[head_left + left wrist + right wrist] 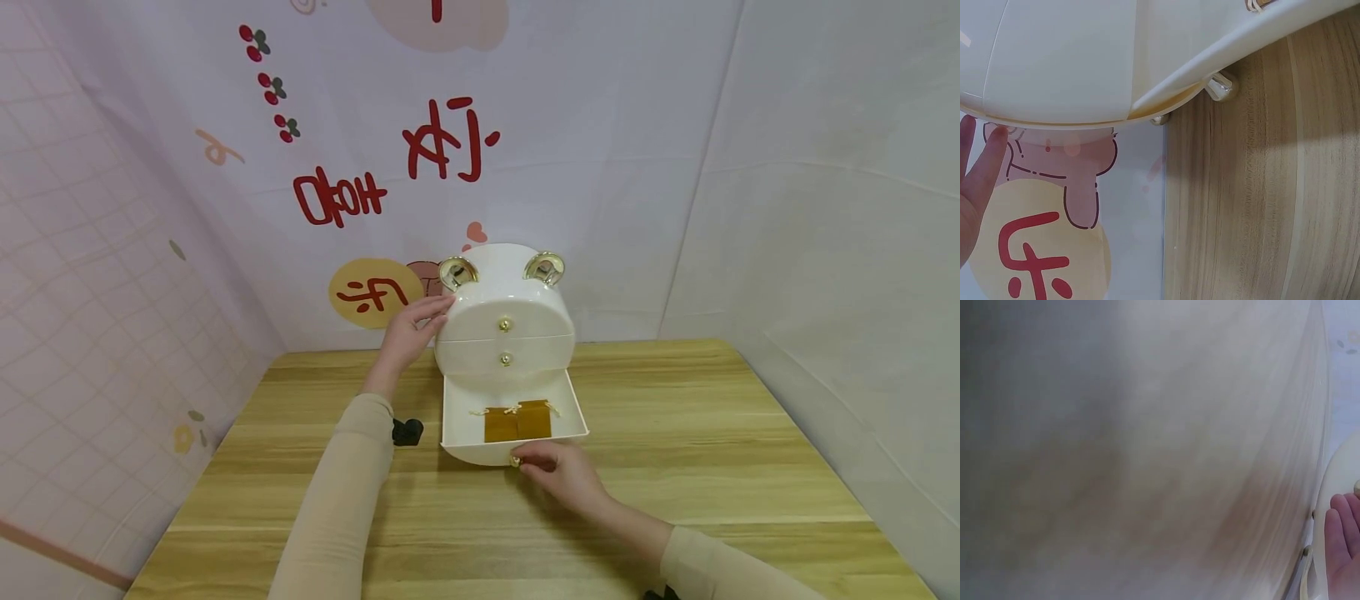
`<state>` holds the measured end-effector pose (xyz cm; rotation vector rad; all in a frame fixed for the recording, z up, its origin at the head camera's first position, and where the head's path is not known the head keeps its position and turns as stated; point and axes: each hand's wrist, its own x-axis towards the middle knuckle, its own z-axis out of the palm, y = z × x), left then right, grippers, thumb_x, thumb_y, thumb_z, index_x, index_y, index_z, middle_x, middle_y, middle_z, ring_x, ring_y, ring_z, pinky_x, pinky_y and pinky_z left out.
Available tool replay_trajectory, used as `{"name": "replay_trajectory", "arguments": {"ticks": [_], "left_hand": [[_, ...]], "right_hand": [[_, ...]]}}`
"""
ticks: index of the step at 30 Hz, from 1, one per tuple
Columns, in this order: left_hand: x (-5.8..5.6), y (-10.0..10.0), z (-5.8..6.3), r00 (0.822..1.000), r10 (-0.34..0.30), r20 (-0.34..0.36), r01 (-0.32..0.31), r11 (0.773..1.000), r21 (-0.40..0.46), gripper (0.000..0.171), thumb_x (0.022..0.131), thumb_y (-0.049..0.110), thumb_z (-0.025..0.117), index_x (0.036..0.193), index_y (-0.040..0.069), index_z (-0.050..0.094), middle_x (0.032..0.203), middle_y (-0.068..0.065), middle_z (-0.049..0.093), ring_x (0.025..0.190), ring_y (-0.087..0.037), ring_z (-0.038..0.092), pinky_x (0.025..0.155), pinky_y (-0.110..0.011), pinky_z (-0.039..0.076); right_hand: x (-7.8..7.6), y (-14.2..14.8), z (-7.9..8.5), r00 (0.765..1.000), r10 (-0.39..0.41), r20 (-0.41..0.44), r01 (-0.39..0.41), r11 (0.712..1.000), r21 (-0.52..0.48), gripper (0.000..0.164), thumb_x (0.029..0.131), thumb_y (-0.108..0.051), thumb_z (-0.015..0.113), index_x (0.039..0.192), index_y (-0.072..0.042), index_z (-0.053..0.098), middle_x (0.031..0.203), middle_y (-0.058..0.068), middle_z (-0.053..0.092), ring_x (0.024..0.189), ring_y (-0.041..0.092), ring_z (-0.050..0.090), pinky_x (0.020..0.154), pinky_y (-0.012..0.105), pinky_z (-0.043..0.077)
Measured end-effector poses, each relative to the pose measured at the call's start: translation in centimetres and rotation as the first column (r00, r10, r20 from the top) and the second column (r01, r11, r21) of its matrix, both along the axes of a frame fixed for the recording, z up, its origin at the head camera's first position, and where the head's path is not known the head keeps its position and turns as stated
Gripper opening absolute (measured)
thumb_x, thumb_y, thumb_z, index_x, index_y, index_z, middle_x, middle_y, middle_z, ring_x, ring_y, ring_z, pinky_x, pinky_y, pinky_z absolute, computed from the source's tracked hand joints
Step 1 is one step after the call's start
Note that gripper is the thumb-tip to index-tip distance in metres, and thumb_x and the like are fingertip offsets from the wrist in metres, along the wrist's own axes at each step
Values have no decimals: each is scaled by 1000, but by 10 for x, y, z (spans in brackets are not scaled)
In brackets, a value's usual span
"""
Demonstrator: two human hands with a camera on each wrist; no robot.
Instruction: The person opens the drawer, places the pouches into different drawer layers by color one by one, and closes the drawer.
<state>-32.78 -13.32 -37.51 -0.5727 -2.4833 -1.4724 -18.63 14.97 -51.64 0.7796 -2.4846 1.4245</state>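
Observation:
A white, round-topped drawer box with two gold ears stands at the back of the table. Its bottom drawer is pulled out toward me, and two brown drawstring pouches lie side by side in it. My right hand pinches the small gold knob on that drawer's front. On the box's left side, just below the ear, my left hand rests with fingers extended. In the left wrist view its fingertips touch the box's edge. Two upper drawers, each with a gold knob, are closed.
The wooden table extends on both sides of the box. A patterned fabric wall with red characters hangs close behind it. A small black object shows beside the left sleeve.

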Motion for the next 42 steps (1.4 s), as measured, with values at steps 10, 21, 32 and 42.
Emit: {"name": "replay_trajectory", "arguments": {"ticks": [10,21,32,42], "left_hand": [[0,0,0,1000,12,-1,-12,1000,-16,38,99,27,62,137,24,63,144,0,53,136,-21,42,108,-42,40],[-1,0,-1,1000,11,-11,-11,1000,-18,38,99,24,62,137,21,63,144,-2,53,134,-22,45,106,-43,43],[-1,0,-1,1000,11,-8,-11,1000,-23,38,99,24,62,137,21,63,144,-2,53,134,-22,45,106,-43,42],[-2,0,-2,1000,10,-12,-10,1000,-16,37,100,24,62,136,22,64,143,-1,53,134,-22,45,106,-43,42]], "right_hand": [[-7,-2,0,998,-52,39,54,997,-51,22,85,-1,77,103,-12,78,103,-3,73,89,10,68,76,25,57],[-17,-5,2,992,-116,54,119,991,-59,21,84,-1,78,100,-14,78,98,-6,73,86,10,67,75,25,56],[-39,-14,2,984,-176,38,178,983,-51,21,82,-1,79,98,-15,79,94,-6,74,85,11,68,75,26,56],[-71,-23,3,978,-203,40,206,973,-100,18,83,0,78,96,-12,79,94,-2,74,86,15,69,76,28,56]]}}
